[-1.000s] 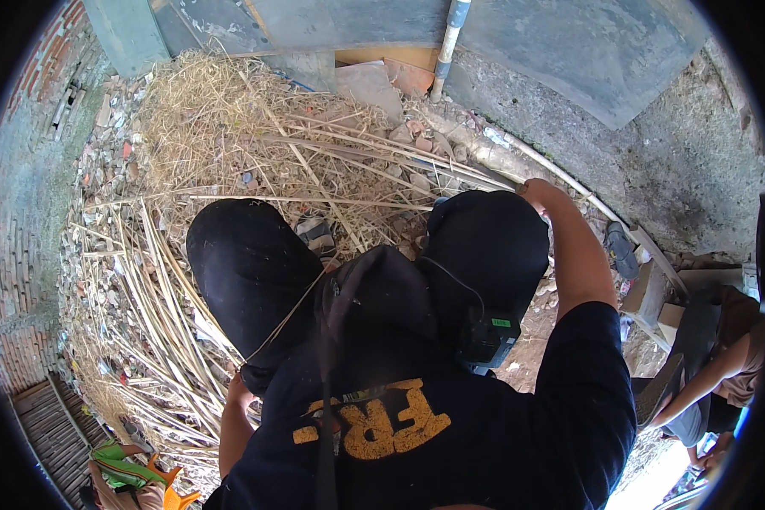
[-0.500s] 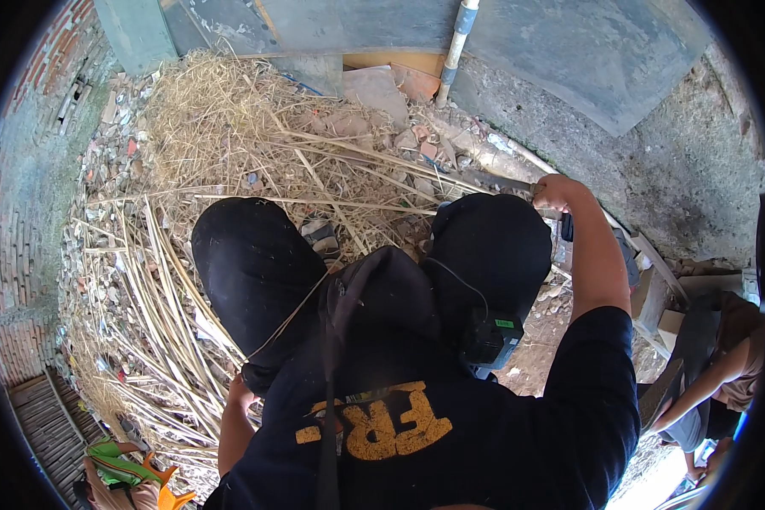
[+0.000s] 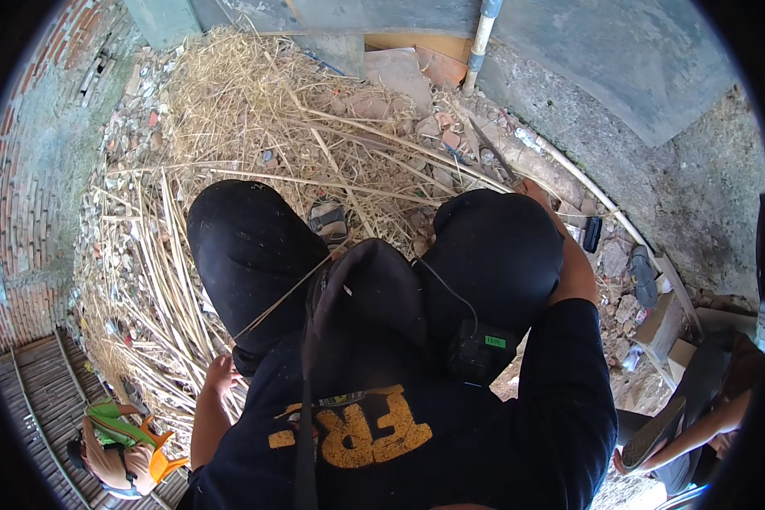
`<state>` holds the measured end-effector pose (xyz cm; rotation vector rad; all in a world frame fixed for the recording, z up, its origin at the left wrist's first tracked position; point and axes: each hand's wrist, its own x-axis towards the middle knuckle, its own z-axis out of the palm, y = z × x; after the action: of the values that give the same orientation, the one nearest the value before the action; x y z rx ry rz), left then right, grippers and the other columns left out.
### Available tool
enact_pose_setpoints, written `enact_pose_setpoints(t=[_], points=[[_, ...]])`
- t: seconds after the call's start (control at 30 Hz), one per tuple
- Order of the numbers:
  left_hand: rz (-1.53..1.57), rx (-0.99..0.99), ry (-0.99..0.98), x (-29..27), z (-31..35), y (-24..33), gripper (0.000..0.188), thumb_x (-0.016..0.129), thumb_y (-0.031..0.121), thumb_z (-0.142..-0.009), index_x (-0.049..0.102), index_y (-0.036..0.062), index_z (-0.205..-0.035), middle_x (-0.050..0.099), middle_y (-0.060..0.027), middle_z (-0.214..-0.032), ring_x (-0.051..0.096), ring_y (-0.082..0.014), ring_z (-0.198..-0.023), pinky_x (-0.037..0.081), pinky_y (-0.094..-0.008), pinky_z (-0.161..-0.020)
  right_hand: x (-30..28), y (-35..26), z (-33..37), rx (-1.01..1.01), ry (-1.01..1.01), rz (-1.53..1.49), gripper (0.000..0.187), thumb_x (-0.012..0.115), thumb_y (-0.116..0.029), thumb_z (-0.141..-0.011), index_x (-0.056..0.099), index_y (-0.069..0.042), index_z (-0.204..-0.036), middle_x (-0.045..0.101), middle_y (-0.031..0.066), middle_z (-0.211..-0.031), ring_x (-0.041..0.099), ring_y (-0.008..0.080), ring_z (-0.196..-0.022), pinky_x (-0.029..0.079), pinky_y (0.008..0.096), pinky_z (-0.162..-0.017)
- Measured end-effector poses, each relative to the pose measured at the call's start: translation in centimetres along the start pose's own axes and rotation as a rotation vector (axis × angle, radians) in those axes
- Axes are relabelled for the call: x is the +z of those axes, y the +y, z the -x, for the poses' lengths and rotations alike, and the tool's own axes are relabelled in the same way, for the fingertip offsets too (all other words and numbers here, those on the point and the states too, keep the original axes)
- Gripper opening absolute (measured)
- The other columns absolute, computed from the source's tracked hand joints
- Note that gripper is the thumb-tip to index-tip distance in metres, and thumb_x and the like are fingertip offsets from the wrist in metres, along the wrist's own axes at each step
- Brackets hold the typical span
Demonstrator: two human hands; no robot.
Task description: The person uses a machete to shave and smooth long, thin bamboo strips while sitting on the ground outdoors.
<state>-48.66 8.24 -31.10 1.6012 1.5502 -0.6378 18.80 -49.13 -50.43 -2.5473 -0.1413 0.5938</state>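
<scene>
On the right, my right hand (image 3: 533, 192) is closed around the handle of a long-bladed knife (image 3: 493, 149), partly hidden behind my right knee. Its dark blade points up and to the left, above the littered ground. A thin bamboo strip (image 3: 285, 296) runs slantwise across my left thigh, down toward my left hand (image 3: 222, 375). That hand is closed at the strip's lower end, beside my left knee; the fingertips are partly hidden. Long split bamboo strips (image 3: 166, 280) lie in a loose pile next to it.
Dry straw (image 3: 229, 93) and rubble cover the ground ahead. A striped pipe (image 3: 482, 47) stands by the wall (image 3: 586, 127), and a dark case (image 3: 592, 234) lies at right. One person (image 3: 123, 450) is at lower left by an orange stool (image 3: 163, 459); another (image 3: 697, 433) is at lower right.
My right hand has moved slightly left and behind the knee, and the knife blade has swung to point more upward. My left hand has shifted a little up and left.
</scene>
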Motion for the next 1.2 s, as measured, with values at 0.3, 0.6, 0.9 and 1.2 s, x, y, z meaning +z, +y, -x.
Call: enact_pose_setpoints(t=[0.3,0.6,0.9,1.2], points=[[-0.034,-0.064,0.083,-0.7,2.8,4.2,0.055,0.048,0.046,-0.104,0.045,0.0059,-0.141,0.063,-0.0201,-0.126,0.071,-0.0310,-0.097,0.055,-0.0433,-0.080,3.5,5.0,-2.4,0.043,-0.102,0.096,0.050,0.063,-0.042,-0.090,0.055,-0.011,-0.129,0.064,0.0223,-0.126,0.059,0.0431,-0.120,0.046,0.0548,-0.098],[0.022,-0.049,0.060,-0.6,1.4,2.8,0.053,0.049,0.044,-0.104,0.046,0.0068,-0.142,0.065,-0.0136,-0.116,0.071,-0.0289,-0.092,0.056,-0.0439,-0.079,1.3,1.9,-1.1,0.083,-0.141,0.222,0.054,0.062,-0.045,-0.090,0.051,-0.011,-0.130,0.064,0.0236,-0.125,0.059,0.0440,-0.119,0.046,0.0558,-0.097],[0.104,-0.041,-0.001,0.6,0.8,0.8,0.048,0.055,0.042,-0.101,0.051,0.0107,-0.137,0.069,-0.0114,-0.103,0.069,-0.0249,-0.087,0.054,-0.0475,-0.079,0.4,1.7,-0.1,0.029,-0.111,0.159,0.071,0.071,-0.049,-0.082,0.050,-0.011,-0.137,0.063,0.0252,-0.127,0.061,0.0421,-0.117,0.048,0.0501,-0.097],[0.169,-0.007,0.022,2.5,2.9,5.5,0.037,0.067,0.019,-0.094,0.059,0.0068,-0.128,0.067,-0.0032,-0.084,0.060,-0.0129,-0.066,0.046,-0.0299,-0.057,-6.5,-2.8,4.3,-0.091,0.134,0.165,0.064,0.073,-0.044,-0.077,0.058,-0.010,-0.129,0.071,0.0229,-0.106,0.067,0.0413,-0.103,0.052,0.0485,-0.090]])
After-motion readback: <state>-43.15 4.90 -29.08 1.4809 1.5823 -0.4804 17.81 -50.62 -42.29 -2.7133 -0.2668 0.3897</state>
